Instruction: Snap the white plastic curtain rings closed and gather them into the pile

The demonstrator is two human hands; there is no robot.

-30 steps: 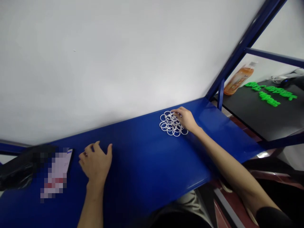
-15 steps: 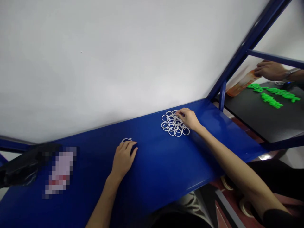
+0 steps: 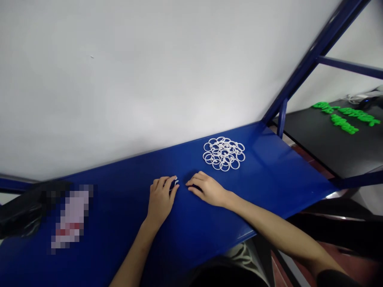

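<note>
Counted two bare hands on the blue shelf (image 3: 263, 175): left hand (image 3: 160, 199) and right hand (image 3: 208, 189), close together, palms down. Spotted one small white ring (image 3: 176, 183) right at the left hand's fingertips (image 3: 172, 182), touching them, fingers bent over it, though too tiny to tell if really pinched; right hand's fingers loosely curled on nothing, just beside it. Saw one pile of white rings (image 3: 224, 153), too many to count, farther back near the wall, well apart from both hands.
</note>
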